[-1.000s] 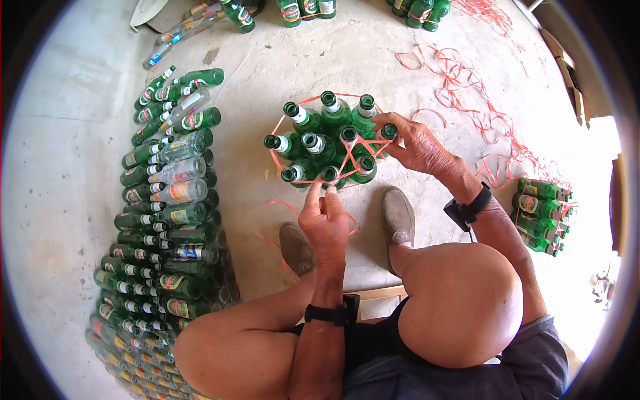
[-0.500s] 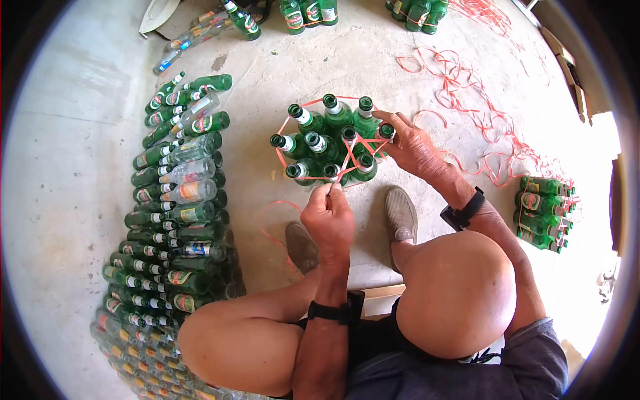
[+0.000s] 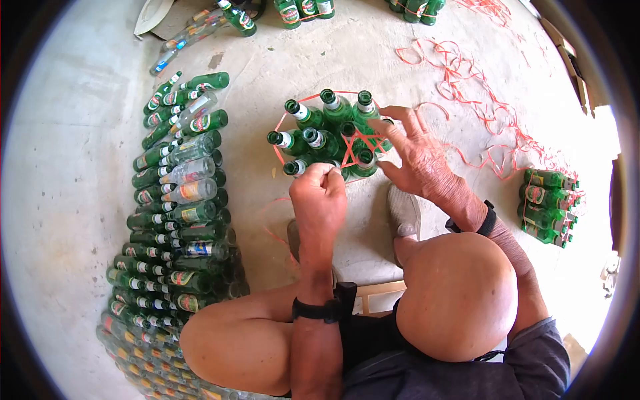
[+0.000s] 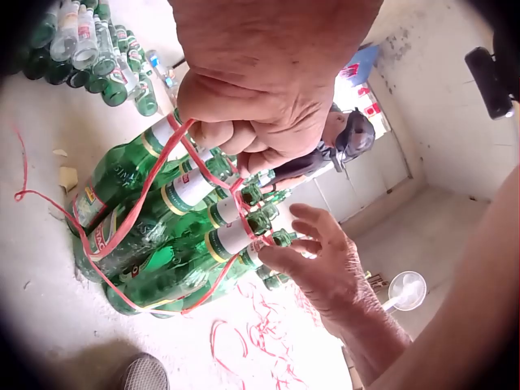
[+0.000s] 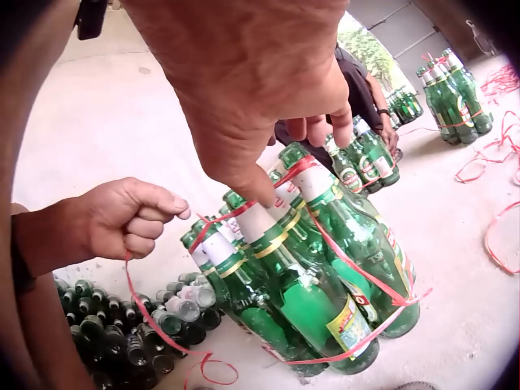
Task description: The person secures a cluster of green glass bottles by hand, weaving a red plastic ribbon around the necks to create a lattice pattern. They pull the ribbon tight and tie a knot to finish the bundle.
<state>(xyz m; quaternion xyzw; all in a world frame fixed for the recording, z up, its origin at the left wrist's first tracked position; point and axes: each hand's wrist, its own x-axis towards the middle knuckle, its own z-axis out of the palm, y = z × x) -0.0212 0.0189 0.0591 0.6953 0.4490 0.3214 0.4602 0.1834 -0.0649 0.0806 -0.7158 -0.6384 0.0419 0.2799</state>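
Observation:
A cluster of green glass beer bottles (image 3: 339, 115) stands upright on the floor, with red plastic strap (image 5: 349, 268) around the bodies and crossing between the necks. At the near side my left hand (image 3: 319, 200) grips the strap with curled fingers. In the left wrist view, a length of this red strap (image 4: 151, 185) runs from the fist down along the bottles, and a loose tail (image 5: 140, 301) hangs below the fist in the right wrist view. My right hand (image 3: 421, 155) is at the right-hand necks, thumb and fingers spread apart, partly hiding one bottle.
Bottles lie stacked along the left wall (image 3: 180, 220). A strapped bundle of green bottles (image 3: 548, 207) lies at the right, and loose red strap (image 3: 460, 87) tangles across the floor behind it. More bundles (image 3: 307, 10) stand at the back. Another person (image 5: 357, 81) is beyond the bottles.
My left hand has drawn the strap in and moved up slightly over the near bottle necks. My right hand has loosened from the right-hand bottle neck, its fingers now spread wider.

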